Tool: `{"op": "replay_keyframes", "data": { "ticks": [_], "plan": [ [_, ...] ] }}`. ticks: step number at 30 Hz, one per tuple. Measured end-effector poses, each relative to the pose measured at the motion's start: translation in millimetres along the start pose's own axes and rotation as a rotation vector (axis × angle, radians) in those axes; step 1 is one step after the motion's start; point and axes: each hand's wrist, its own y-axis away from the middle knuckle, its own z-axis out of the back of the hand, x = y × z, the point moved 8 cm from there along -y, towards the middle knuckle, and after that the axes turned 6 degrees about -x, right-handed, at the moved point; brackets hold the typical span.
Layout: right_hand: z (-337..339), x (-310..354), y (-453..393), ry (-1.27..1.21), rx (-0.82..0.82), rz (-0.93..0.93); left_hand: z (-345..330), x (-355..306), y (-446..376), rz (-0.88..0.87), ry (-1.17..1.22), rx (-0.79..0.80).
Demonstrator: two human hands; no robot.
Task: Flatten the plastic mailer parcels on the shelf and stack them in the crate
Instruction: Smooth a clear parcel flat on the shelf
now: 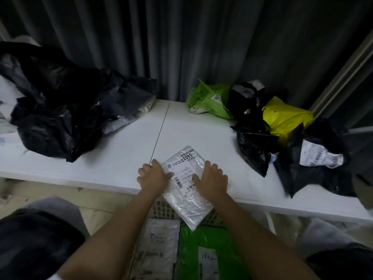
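Head view shows both hands, left hand [154,175] and right hand [212,178], fingers flat and grasping nothing, pressing a clear mailer [188,179] half over the shelf [121,150] edge above the crate [161,208]; it looks light, limp, slippery, best pinched at opposite edges.

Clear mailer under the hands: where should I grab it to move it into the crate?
Pinch the clear mailer by its two long side edges, one hand from each side. It lies flat, its near end overhanging the shelf above the crate.
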Motion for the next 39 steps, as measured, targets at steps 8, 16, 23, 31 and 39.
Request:
{"op": "replay_keyframes", "data": {
  "ticks": [8,16,23,31,39],
  "plan": [
    [20.1,-46.3,41.9,-0.340,-0.041,-0.140,11.3,-10.2,34.3,-0.275,0.449,0.244],
    [8.1,-51.6,91.8,-0.928,0.159,-0.214,21.8,-8.2,61.5,-0.453,0.243,0.269],
    [-72.6,-71.7,145.8,-0.867,0.574,-0.432,-7.2,10.2,87.6,-0.678,-0.191,-0.018],
    [-153.6,-67.1,152.7,-0.756,0.553,-0.584,-50.8,42.5,79.8,-0.596,-0.321,0.041],
    [-191.2,-56.5,136.6,-0.673,0.595,-0.627,-83.4,63.2,53.6,-0.547,-0.373,0.169]
  ]
}}
